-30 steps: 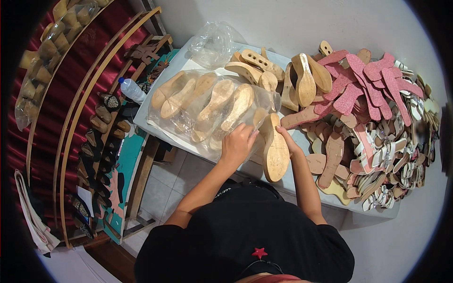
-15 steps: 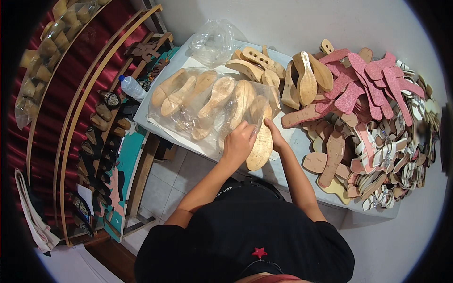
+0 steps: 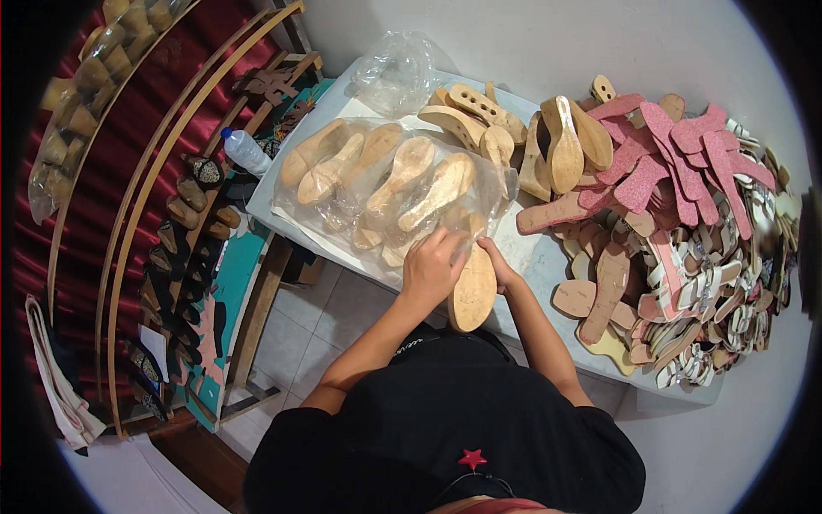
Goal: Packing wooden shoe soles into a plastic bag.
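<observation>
A pale wooden shoe sole points its broad rounded end toward my body, beyond the table's front edge. My right hand is closed on its right side, the thumb lying along the top. From the left, my left hand has its fingers curled in on the edge of a clear plastic bag, next to the sole. That bag lies on the table with several wooden soles inside. The sole's far end is partly under the plastic, and my left fingertips are hard to make out.
Bare wooden soles stand behind the bag. Pink sole pieces and a heap of white sandals cover the table's right. A crumpled clear bag sits at the back; a water bottle and shoe rack are left.
The held sole has come nearer my body, and more of it shows beyond the plastic. Both hands have moved slightly toward me.
</observation>
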Demonstrator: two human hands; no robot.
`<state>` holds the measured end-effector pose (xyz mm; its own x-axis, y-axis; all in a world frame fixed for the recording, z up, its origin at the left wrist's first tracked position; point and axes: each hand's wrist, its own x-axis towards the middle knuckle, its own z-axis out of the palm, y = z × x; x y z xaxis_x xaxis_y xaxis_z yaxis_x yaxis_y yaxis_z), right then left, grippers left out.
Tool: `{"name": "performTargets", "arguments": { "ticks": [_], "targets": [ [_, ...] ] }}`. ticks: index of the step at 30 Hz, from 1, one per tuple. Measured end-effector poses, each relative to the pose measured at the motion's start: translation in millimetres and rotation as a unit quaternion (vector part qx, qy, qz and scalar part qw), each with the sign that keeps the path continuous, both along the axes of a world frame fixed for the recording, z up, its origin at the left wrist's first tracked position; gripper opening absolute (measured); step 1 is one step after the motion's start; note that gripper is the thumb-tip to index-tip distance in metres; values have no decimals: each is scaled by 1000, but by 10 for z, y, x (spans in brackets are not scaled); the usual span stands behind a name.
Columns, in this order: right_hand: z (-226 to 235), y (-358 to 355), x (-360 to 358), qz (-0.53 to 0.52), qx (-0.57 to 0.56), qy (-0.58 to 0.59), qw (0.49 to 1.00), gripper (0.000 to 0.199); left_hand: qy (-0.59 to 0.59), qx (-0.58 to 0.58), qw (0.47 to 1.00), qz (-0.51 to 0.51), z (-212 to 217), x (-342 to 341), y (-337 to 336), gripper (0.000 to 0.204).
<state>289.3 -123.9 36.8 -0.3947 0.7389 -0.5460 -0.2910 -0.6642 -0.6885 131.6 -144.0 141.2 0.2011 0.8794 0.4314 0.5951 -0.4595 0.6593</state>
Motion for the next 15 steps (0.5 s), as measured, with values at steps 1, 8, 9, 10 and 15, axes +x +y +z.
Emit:
{"name": "performTargets", "arguments": {
  "ticks": [1, 8, 9, 10, 15],
  "targets": [
    [19, -2, 28, 1, -9, 0, 1000, 61, -1, -1, 1000, 4, -2, -30, -20, 20],
    [28, 140, 86, -69, 145, -62, 985, 55, 29, -39, 999, 16, -4, -134, -94, 26],
    [-58, 196, 114, -72, 146, -62, 985, 55, 25, -43, 999, 13, 8, -117, -93, 27],
    [-211, 274, 148, -107, 161, -116, 974, 56, 25, -42, 999, 10, 24, -101, -97, 27],
    [-36, 387, 22, -159, 208, -173, 950, 62, 23, -72, 997, 15, 35, -154, -157, 32]
  ]
}}
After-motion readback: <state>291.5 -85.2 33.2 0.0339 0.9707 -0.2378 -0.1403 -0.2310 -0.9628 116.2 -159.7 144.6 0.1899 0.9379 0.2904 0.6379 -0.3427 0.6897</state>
